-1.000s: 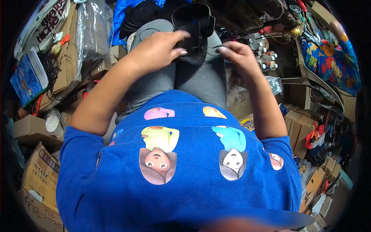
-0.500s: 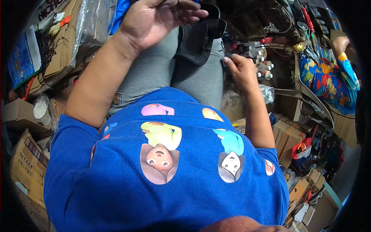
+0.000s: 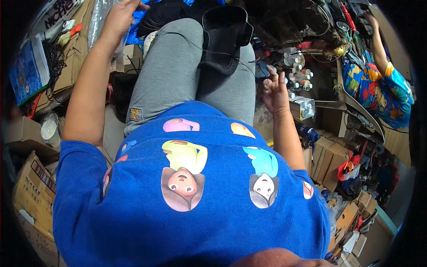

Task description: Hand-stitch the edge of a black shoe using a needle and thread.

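Observation:
A black open shoe-like piece point(image 3: 220, 42) with a padded, stitched rim lies across my grey-trousered thighs, near the knees. Thin black thread point(image 3: 178, 34) runs from it leftward over my left knee, and another length leaves its right side. My left hand point(image 3: 121, 20) is raised at the upper left, far from the piece, its fingers drawn together on what looks like the thread. To the right of my thigh is my right hand point(image 3: 275, 91), fingers curled, thumb and forefinger up where the right-hand thread reaches. The thread is hard to make out at both hands.
Several small bottles point(image 3: 299, 73) stand just beyond my right hand. Cardboard boxes point(image 3: 329, 162) are stacked at the right, and flattened cardboard point(image 3: 73, 58) and a blue packet point(image 3: 29, 66) lie at the left. Another person in a colourful shirt point(image 3: 371, 89) is at the far right.
My left hand has swung up and left, away from above the black piece. My right hand has moved slightly down and turned, its thumb and forefinger now upward. The other person's arm has risen.

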Tool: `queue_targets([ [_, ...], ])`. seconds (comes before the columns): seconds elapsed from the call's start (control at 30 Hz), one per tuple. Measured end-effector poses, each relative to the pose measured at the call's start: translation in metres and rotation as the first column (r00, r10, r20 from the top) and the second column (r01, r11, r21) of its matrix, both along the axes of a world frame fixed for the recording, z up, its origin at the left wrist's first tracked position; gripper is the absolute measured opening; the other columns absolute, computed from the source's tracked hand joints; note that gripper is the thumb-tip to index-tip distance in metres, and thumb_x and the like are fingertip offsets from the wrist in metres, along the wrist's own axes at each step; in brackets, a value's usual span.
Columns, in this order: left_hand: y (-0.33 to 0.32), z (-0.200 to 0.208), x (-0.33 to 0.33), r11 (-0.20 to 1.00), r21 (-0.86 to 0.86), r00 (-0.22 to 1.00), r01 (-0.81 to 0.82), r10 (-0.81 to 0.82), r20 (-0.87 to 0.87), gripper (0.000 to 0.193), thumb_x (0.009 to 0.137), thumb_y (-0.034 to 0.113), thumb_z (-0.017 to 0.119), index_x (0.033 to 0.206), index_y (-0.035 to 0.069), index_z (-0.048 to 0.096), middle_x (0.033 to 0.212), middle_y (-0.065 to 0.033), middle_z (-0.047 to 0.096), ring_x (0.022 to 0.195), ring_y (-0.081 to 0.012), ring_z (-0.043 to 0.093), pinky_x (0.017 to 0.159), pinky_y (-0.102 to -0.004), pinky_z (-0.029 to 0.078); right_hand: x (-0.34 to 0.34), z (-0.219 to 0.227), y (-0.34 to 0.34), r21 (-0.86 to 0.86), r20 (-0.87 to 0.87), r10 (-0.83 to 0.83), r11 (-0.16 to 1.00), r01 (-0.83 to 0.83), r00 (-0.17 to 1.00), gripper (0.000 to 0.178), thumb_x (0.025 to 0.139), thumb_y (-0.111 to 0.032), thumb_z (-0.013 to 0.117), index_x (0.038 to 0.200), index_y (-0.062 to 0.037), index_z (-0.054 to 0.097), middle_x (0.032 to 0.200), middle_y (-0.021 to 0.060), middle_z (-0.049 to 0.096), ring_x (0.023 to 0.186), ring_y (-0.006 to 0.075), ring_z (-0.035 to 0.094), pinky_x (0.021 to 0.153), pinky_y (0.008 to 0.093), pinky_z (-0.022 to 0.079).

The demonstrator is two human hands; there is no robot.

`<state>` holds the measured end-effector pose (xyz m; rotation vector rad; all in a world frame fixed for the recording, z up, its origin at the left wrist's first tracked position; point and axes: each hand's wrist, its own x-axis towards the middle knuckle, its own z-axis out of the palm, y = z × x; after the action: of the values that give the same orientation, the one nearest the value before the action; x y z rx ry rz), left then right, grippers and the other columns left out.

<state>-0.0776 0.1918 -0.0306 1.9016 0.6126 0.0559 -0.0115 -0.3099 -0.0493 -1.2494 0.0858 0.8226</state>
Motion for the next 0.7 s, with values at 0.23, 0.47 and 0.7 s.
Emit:
queue_targets([
  [0.23,-0.204,0.081,0.057,0.876,0.36,0.899,0.322,-0.402,0.174,0.088,0.064,0.063,0.072,0.113,-0.007,0.055,0.105,-0.0251,0.062,0.099,-0.0332,0.062,0.089,-0.0378,0.046,-0.013,-0.002,0.012,-0.066,-0.025,-0.046,0.997,0.044,0.999,0.066,0.091,-0.053,0.05,0.132,-0.0031,0.04,0.07,0.0001,0.051,0.061,0.0096,0.045,0.062,0.0227,0.036],
  [0.47,-0.191,0.058,0.088,0.635,0.342,0.701,0.693,-0.704,-0.113,0.062,0.07,0.04,0.073,0.111,-0.003,0.057,0.103,-0.0177,0.064,0.095,-0.0274,0.061,0.082,-0.0338,0.047,-0.026,0.033,0.009,-0.106,0.003,-0.239,0.966,0.238,0.971,0.053,0.092,-0.047,0.051,0.123,-0.0038,0.052,0.089,0.0039,0.056,0.08,0.0121,0.052,0.071,0.0263,0.039],
  [0.7,-0.18,0.033,0.078,0.497,-0.217,0.54,0.84,-0.805,0.246,0.044,0.077,0.018,0.074,0.114,0.001,0.057,0.1,-0.0023,0.061,0.091,-0.0104,0.053,0.084,-0.0272,0.043,-0.002,0.092,0.056,-0.549,0.681,0.423,0.835,0.035,0.598,0.037,0.087,-0.034,0.061,0.103,-0.0012,0.064,0.095,0.0095,0.061,0.091,0.0171,0.057,0.081,0.0304,0.044],
])
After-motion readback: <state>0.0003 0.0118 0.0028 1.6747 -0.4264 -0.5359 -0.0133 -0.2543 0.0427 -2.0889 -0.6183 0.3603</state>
